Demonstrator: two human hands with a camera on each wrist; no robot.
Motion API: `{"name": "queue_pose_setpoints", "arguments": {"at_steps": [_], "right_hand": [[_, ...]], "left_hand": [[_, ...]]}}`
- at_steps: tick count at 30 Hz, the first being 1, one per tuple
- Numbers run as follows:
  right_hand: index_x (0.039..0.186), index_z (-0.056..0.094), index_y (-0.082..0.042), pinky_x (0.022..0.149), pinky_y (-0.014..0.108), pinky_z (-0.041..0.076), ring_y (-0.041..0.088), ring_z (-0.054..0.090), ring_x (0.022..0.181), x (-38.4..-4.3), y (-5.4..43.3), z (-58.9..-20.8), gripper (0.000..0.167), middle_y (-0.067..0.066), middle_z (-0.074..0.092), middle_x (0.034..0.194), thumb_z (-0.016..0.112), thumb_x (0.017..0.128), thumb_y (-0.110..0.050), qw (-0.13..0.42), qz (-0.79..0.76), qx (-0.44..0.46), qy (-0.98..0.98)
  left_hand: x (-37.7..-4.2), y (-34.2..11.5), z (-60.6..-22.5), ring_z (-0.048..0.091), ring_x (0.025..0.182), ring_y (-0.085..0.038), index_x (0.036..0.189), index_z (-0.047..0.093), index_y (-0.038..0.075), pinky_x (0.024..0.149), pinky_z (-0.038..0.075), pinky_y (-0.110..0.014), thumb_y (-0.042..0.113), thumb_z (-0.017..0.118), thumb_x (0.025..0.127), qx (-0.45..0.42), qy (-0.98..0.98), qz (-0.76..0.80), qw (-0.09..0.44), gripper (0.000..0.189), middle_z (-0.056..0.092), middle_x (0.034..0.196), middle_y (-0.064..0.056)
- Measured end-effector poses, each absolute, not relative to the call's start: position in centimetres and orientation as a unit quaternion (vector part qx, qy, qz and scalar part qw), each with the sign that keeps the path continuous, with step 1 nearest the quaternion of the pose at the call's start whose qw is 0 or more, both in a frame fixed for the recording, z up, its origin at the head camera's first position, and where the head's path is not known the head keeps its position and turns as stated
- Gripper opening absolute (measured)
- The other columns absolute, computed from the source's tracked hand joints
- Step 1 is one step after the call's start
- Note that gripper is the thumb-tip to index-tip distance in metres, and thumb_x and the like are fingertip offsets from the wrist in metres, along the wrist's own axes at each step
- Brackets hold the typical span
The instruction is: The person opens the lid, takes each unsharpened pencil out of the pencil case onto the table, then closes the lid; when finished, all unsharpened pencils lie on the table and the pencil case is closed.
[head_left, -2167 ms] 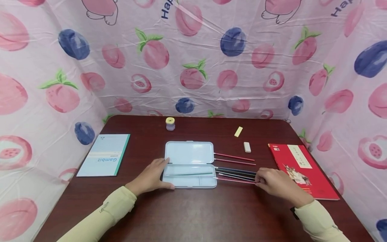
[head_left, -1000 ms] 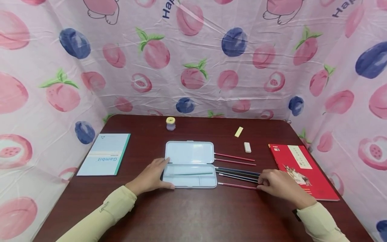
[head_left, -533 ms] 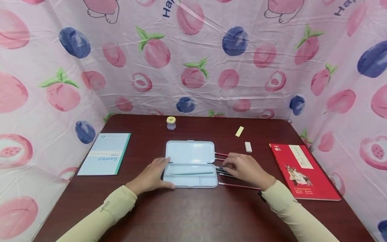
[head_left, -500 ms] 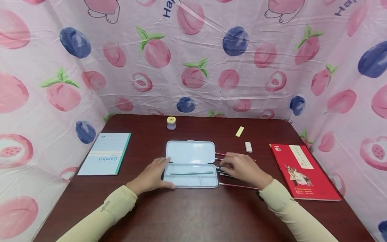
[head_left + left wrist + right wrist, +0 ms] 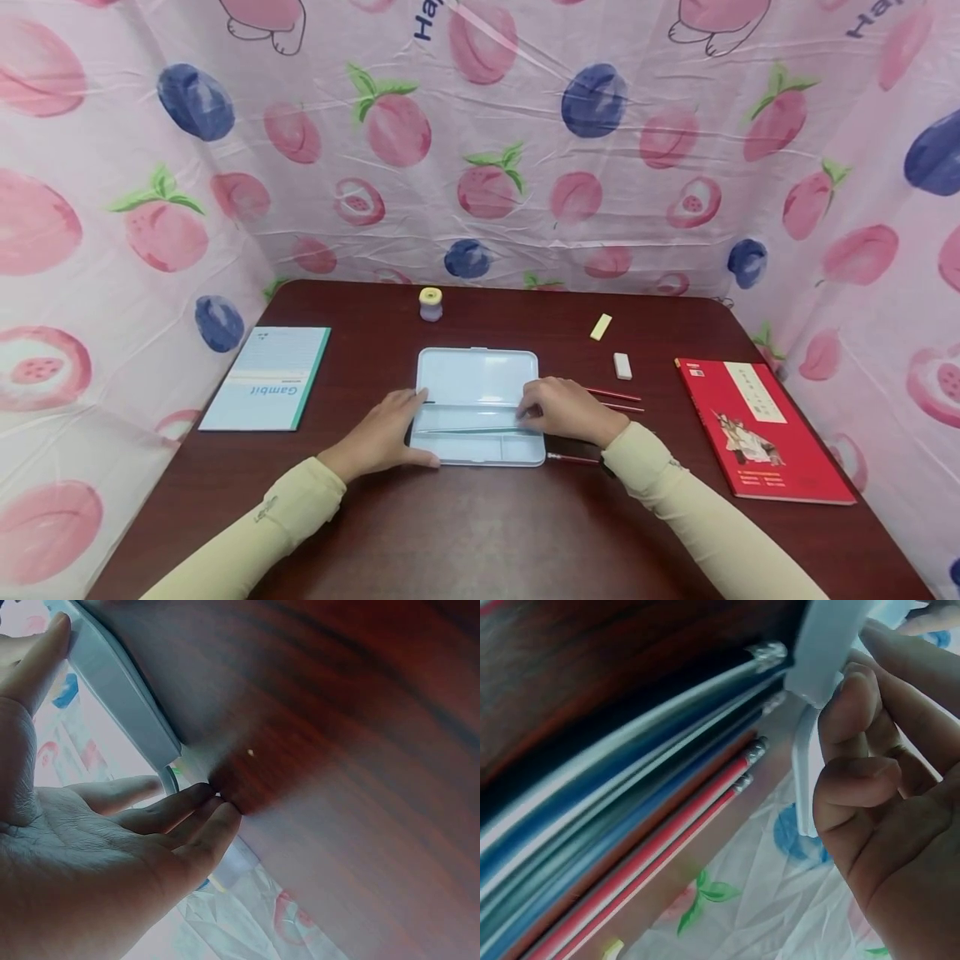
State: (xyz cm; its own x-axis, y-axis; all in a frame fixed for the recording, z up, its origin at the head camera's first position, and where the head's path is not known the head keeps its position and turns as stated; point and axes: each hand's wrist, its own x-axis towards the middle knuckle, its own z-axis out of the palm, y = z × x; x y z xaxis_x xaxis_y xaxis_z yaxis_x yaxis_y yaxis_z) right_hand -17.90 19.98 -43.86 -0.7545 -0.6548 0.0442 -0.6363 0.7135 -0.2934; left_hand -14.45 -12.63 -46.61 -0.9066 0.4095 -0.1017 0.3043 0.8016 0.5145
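A pale blue pencil case [image 5: 477,375] lies opened flat on the table, a pale green pencil [image 5: 465,430] in its front tray. My left hand [image 5: 378,437] rests at the case's left end, fingers extended and spread; in the left wrist view its thumb [image 5: 45,664] touches the case wall. Over the tray's right end, my right hand [image 5: 566,410] bends its fingers, thumb and forefinger coming together at the green pencil's end. Their tips are partly hidden behind the wall in the right wrist view. Beside that wall lie several dark pencils [image 5: 637,735] and red pencils [image 5: 682,814].
Another red pencil [image 5: 573,459] lies nearer the front. A white eraser [image 5: 622,366] and a yellow strip [image 5: 601,327] are behind to the right. A small yellow-topped jar [image 5: 431,304] stands at the back. A notebook [image 5: 266,379] lies left, a red book [image 5: 761,429] right.
My right hand has moved left from the pencils' far ends, past their near ends, to the case tray. The front red pencil was drawn apart from the dark ones. The left hand stays.
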Motion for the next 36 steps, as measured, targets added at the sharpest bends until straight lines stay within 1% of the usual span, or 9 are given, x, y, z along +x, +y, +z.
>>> {"name": "queue_pose_setpoints", "arguments": {"at_steps": [4,8,13,19,25,30,36], "right_hand": [[0.098,0.086,-0.013,0.066,0.019,0.052,0.002,0.057,0.072,-18.2,20.1,-44.1,0.013,-0.005,0.074,0.085,0.09,0.086,-0.015,0.054,-0.159,-0.34,0.925],[0.097,0.086,-0.013,0.066,0.02,0.053,0.002,0.058,0.072,-18.2,20.0,-44.4,0.013,-0.005,0.074,0.084,0.091,0.085,-0.014,0.054,-0.163,-0.334,0.927],[0.094,0.087,-0.015,0.066,0.021,0.053,0.002,0.058,0.071,-18.0,19.9,-44.7,0.009,-0.006,0.072,0.08,0.09,0.085,-0.014,0.038,-0.152,-0.335,0.929],[0.092,0.087,-0.016,0.068,0.023,0.057,0.005,0.064,0.074,-17.7,19.6,-45.0,0.009,-0.006,0.073,0.081,0.089,0.085,-0.01,0.012,-0.125,-0.334,0.934],[0.095,0.086,-0.016,0.071,0.025,0.059,0.008,0.064,0.074,-17.4,19.3,-45.0,0.009,-0.003,0.073,0.084,0.089,0.086,-0.012,-0.005,-0.095,-0.33,0.939],[0.095,0.085,-0.015,0.073,0.026,0.061,0.008,0.062,0.073,-17.2,19.1,-44.8,0.008,-0.003,0.073,0.085,0.088,0.088,-0.014,-0.018,-0.078,-0.331,0.94],[0.096,0.085,-0.015,0.074,0.026,0.062,0.007,0.063,0.072,-17.1,19.0,-44.9,0.008,-0.002,0.074,0.086,0.088,0.089,-0.017,-0.019,-0.076,-0.326,0.942]], "left_hand": [[-14.5,-12.7,-46.6,0.037,0.157,-0.039,0.165,0.037,0.004,0.126,0.038,-0.059,0.056,0.093,0.077,0.191,0.944,0.249,0.104,0.117,0.041,0.168,-0.022],[-14.5,-12.6,-46.5,0.037,0.157,-0.04,0.165,0.037,0.004,0.126,0.038,-0.059,0.056,0.093,0.077,0.191,0.943,0.251,0.105,0.117,0.041,0.168,-0.022],[-14.5,-12.6,-46.4,0.037,0.158,-0.04,0.165,0.037,0.004,0.126,0.037,-0.059,0.055,0.093,0.077,0.188,0.944,0.251,0.107,0.117,0.041,0.168,-0.022],[-14.5,-12.6,-46.6,0.036,0.158,-0.039,0.165,0.037,0.004,0.127,0.037,-0.059,0.056,0.093,0.077,0.184,0.945,0.247,0.108,0.117,0.04,0.169,-0.022],[-14.5,-12.5,-46.5,0.036,0.158,-0.039,0.165,0.037,0.003,0.127,0.037,-0.058,0.055,0.093,0.077,0.188,0.945,0.247,0.105,0.117,0.041,0.168,-0.022],[-14.5,-12.5,-46.4,0.037,0.158,-0.04,0.165,0.037,0.002,0.127,0.037,-0.058,0.054,0.094,0.077,0.187,0.945,0.248,0.105,0.116,0.041,0.168,-0.023],[-14.5,-12.5,-46.5,0.037,0.158,-0.04,0.165,0.036,0.003,0.127,0.037,-0.058,0.054,0.094,0.077,0.185,0.944,0.25,0.107,0.117,0.041,0.168,-0.022]]}}
